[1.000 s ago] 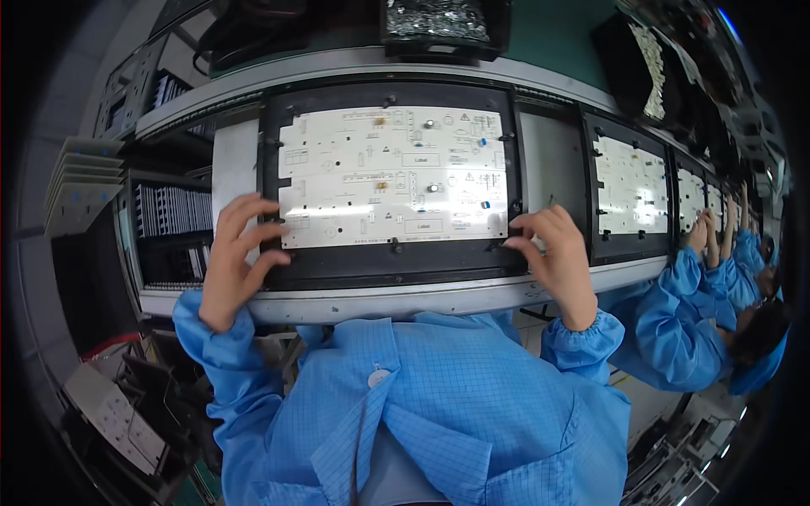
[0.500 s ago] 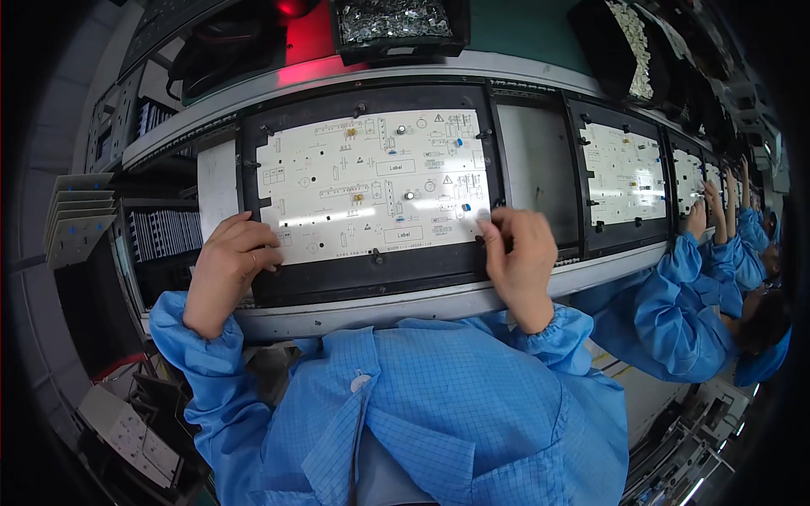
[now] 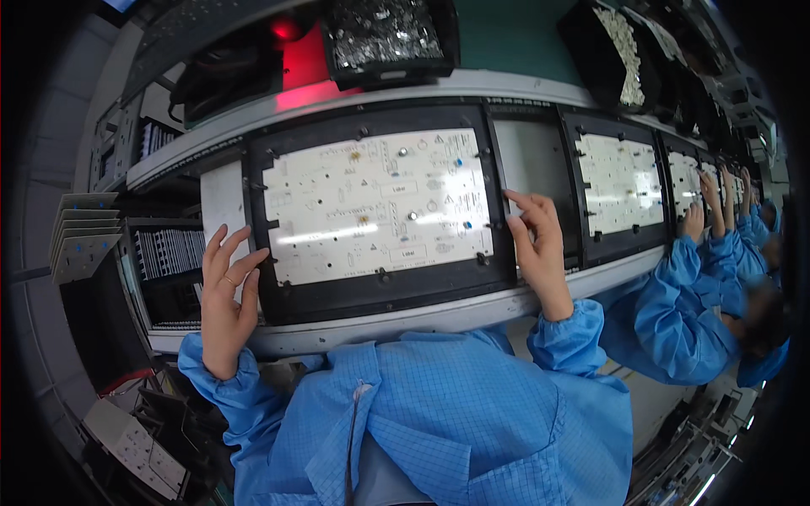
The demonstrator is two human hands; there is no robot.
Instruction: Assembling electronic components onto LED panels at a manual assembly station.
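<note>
Black carrier (image 3: 380,291) with a white board (image 3: 375,207) lies on the conveyor rail (image 3: 439,316), straight ahead of the person, long axis running left to right between the hands. Left hand (image 3: 226,295) rests fingers spread at the carrier's left edge, touching the frame, gripping nothing. Right hand (image 3: 538,244) sits at the right edge, fingertips on the frame rim, also loose and clamping nothing. Both about equally near. Against the frame a second ago: both hands then lay further in over the board's lower corners; now they sit out at the edges. A co-worker's hands (image 3: 704,202) work on boards further right.
</note>
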